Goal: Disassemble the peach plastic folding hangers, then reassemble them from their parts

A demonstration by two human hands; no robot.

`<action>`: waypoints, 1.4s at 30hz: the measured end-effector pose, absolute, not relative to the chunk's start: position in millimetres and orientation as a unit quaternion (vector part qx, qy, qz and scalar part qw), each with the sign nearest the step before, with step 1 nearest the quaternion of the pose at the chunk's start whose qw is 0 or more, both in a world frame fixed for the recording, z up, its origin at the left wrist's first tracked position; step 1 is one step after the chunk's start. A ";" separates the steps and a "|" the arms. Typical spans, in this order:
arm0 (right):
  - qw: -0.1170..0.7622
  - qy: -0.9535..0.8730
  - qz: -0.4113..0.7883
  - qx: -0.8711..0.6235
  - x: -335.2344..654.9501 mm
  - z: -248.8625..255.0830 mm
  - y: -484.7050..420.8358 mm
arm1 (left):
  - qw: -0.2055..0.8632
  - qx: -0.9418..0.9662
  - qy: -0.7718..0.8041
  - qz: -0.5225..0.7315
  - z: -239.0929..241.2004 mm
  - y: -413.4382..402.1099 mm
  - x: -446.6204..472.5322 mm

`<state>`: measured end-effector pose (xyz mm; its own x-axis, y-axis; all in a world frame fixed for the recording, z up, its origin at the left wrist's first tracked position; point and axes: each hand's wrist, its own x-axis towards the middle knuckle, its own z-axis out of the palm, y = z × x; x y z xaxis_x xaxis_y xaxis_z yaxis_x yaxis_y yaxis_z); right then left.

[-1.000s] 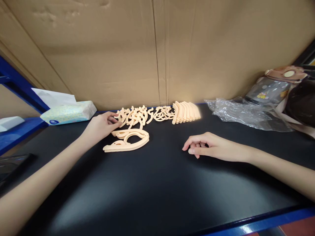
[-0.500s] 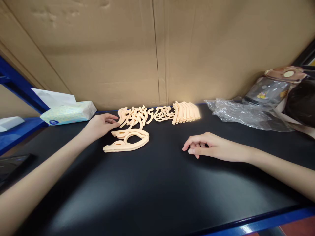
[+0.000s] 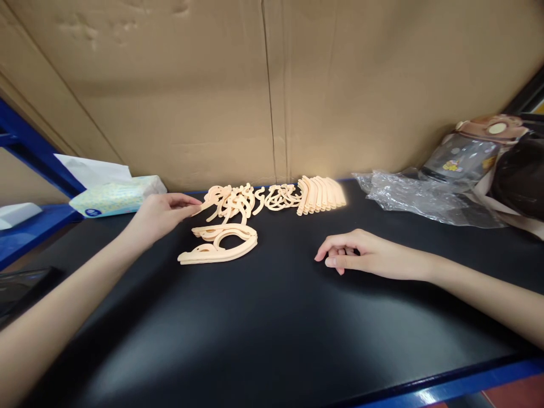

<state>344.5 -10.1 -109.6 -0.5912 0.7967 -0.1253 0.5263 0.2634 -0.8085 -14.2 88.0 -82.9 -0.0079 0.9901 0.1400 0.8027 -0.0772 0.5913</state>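
Note:
My left hand (image 3: 158, 215) reaches to the left end of a pile of peach plastic hook pieces (image 3: 233, 202), its fingertips pinched on one hook piece (image 3: 211, 203) at the pile's edge. Just in front of that pile lies a small stack of folded peach hangers (image 3: 221, 245). Further right along the back are a smaller cluster of hook pieces (image 3: 283, 196) and a neat row of curved peach arms (image 3: 322, 194). My right hand (image 3: 361, 254) rests on the black tabletop (image 3: 272, 328) with its fingers curled under and nothing visible in them.
A tissue pack (image 3: 115, 195) sits at the back left on the blue shelf frame (image 3: 29, 150). Crumpled clear plastic (image 3: 419, 197), a bottle with a brown lid (image 3: 471, 150) and a dark bag (image 3: 521, 178) fill the back right. A cardboard wall (image 3: 272, 90) closes the back. A dark phone (image 3: 17, 283) lies at the left.
My left hand has drawn back leftward from the hook pile, drawing one hook piece out by its end. My right hand has stayed still.

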 end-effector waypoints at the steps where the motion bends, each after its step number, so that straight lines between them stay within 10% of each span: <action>1: 0.157 -0.780 0.434 -0.423 344.6 -109.5 -10.1 | 0.174 0.676 0.660 0.277 -79.4 86.1 -13.1; 11: 0.199 -0.791 0.385 -0.433 341.8 -114.8 -10.4 | 0.250 0.649 0.601 0.393 -65.9 52.1 21.3; 23: 0.312 -0.875 -0.179 -0.324 332.3 -116.9 -31.2 | 0.445 0.690 0.502 0.271 -90.2 -3.4 76.1; 42: 0.255 -0.857 0.240 -0.378 324.2 -115.1 -19.5 | 0.396 0.750 0.484 0.215 -100.6 -11.7 85.6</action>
<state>324.2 -19.5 -115.1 -0.5832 0.7710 0.2557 0.5254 0.5981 -0.6052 85.6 -11.7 -100.6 0.4389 0.8965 -0.0607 0.5565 -0.2182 0.8017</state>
